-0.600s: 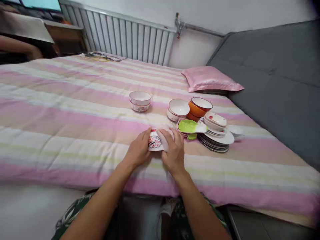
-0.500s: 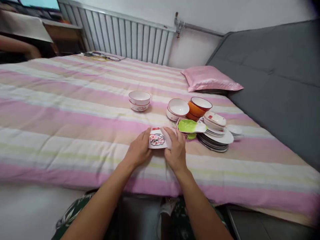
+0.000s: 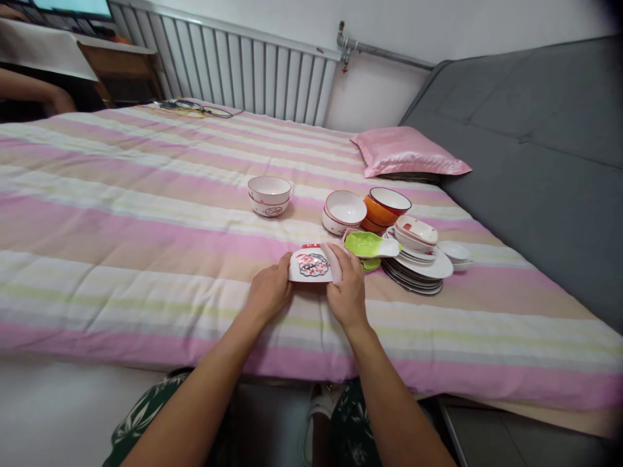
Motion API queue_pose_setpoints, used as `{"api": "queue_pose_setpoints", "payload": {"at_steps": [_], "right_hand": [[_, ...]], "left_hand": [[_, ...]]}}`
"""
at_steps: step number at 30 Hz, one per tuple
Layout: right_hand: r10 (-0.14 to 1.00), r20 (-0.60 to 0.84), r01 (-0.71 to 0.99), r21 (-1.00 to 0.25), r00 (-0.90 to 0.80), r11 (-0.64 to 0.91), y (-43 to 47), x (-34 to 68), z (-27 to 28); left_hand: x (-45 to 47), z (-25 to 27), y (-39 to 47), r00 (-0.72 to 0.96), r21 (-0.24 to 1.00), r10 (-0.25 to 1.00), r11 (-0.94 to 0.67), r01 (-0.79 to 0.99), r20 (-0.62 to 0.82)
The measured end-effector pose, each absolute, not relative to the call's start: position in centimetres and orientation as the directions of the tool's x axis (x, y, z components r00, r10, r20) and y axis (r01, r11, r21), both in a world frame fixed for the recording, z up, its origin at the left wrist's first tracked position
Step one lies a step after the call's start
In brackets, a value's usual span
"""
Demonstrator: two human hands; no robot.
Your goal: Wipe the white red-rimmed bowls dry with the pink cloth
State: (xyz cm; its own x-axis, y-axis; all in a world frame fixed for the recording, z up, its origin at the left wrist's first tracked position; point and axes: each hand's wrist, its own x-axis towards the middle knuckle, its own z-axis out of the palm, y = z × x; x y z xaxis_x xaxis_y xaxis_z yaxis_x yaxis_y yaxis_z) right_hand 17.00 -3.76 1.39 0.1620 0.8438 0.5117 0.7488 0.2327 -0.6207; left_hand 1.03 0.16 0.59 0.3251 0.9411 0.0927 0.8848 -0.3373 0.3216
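Gripping a white patterned dish (image 3: 312,266) from both sides, the person is holding it near the front edge of a striped bedspread (image 3: 146,279). The left hand (image 3: 269,290) is clasping one side and the right hand (image 3: 348,290) is clasping the other, so the dish is lying between the two sets of fingers, which are standing apart by its width. Its blossom print is facing the wearer; whether its lower edge is touching the cloth cannot be told.

Just beside the right fingers, a green leaf-shaped dish (image 3: 363,244) is resting with its pale end pointing away from them. Farther to the right of those fingers, a stack of plates (image 3: 442,264) is supporting smaller dishes (image 3: 416,241), and small white bowls (image 3: 455,251) are sitting past that.

Beyond the right fingers, stacked white bowls (image 3: 335,226) are standing next to orange bowls (image 3: 374,214). Beyond the left fingers, and well apart from them, two nested bowls (image 3: 269,200) are standing upright. Far past the right fingers, a pink pillow (image 3: 409,152) is lying against a grey headboard (image 3: 525,130).
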Motion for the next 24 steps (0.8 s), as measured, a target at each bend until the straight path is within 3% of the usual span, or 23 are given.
{"api": "queue_pose_setpoints", "payload": {"at_steps": [14, 24], "right_hand": [[0.828, 0.531, 0.788, -0.582, 0.179, 0.202, -4.1, 16.6, 1.0], [0.824, 0.54, 0.809, -0.555, 0.17, 0.197, -4.5, 15.9, 1.2]], "left_hand": [[0.9, 0.7, 0.0, 0.385, 0.088, 0.902, -0.407, 0.909, 0.193], [0.5, 1.0, -0.7, 0.387, 0.044, 0.875, -0.417, 0.908, 0.291]]}}
